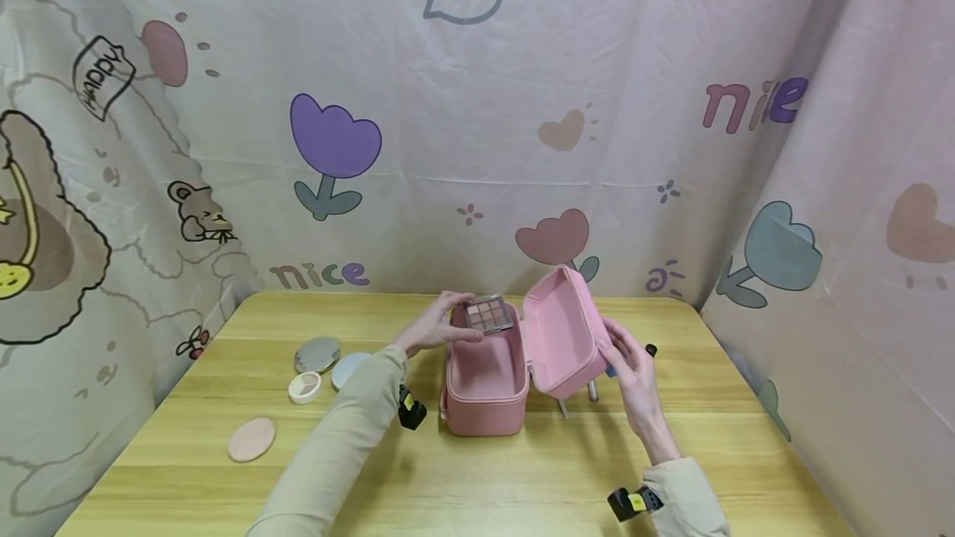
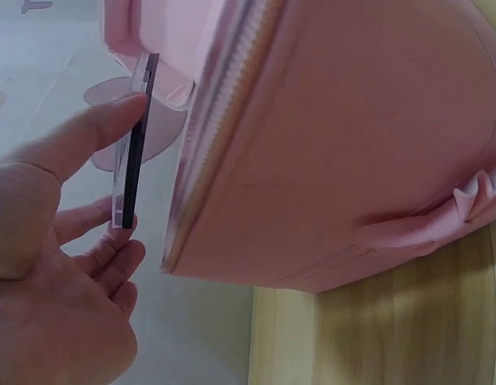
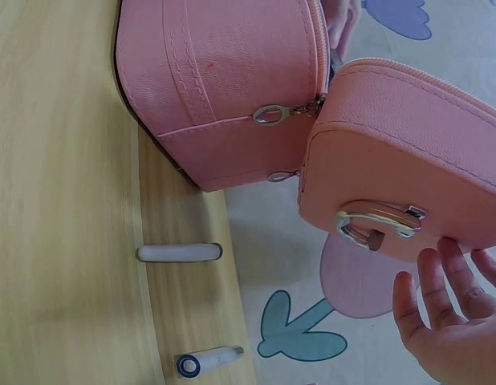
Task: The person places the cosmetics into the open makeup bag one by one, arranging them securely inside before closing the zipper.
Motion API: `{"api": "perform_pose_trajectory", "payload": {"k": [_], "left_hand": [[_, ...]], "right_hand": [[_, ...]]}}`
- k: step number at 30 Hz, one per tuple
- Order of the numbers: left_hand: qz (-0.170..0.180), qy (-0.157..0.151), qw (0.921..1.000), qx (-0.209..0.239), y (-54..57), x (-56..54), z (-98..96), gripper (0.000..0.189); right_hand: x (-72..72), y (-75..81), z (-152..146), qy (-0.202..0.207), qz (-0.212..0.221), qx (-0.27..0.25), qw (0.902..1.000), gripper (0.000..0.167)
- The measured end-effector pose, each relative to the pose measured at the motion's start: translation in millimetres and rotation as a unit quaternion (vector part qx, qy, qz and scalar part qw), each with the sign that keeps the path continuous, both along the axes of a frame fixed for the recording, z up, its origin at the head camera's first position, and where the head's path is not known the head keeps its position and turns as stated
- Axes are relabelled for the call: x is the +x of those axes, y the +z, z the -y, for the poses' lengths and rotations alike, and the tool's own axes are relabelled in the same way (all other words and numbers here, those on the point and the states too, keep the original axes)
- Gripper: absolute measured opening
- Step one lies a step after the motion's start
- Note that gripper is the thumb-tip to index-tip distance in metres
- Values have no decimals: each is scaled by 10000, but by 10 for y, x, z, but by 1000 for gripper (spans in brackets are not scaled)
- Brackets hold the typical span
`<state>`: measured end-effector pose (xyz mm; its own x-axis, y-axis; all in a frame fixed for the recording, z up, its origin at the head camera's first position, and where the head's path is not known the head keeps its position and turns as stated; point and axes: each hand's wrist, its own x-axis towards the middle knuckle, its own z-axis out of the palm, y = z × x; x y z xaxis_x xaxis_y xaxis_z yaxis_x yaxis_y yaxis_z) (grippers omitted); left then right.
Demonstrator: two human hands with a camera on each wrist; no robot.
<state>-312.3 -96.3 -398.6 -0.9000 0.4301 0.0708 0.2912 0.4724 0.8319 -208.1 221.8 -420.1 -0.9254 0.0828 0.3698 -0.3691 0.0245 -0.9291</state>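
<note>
Hands [image 1: 438,326] [image 1: 634,370] at open pink case [image 1: 487,418], palette [image 1: 489,315] above

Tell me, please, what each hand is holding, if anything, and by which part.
The left hand pinches the makeup palette by its edges. The right hand touches the outside of the open lid, without a clear grip.

Pink case [image 1: 487,419] in stitched, softly grained leather-like material — shiny metal zip pulls [image 3: 290,111]; glossy clear plastic on the palette [image 1: 488,315]; smooth wood-look table [image 1: 462,487]; creased, matt cloth backdrop [image 1: 462,106] far side.
</note>
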Motion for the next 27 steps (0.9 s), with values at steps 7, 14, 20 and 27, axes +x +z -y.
{"api": "perform_pose_trajectory", "payload": {"k": [7,14,20,27], "left_hand": [[-258,-63,9985,-484,-55,-36,-59,81],[-444,17,9938,-1022,-76,-29,-112,82],[-543,-40,9909,-1231,-94,-27,-128,80],[-680,-72,9889,-1316,-91,-29,-137,79]], "right_hand": [[8,6,0,-27,26,37,10000,44],[12,13,2,-48,60,39,10000,44],[15,8,7,-29,55,56,10000,44],[4,9,9,-71,22,20,10000,44]]}}
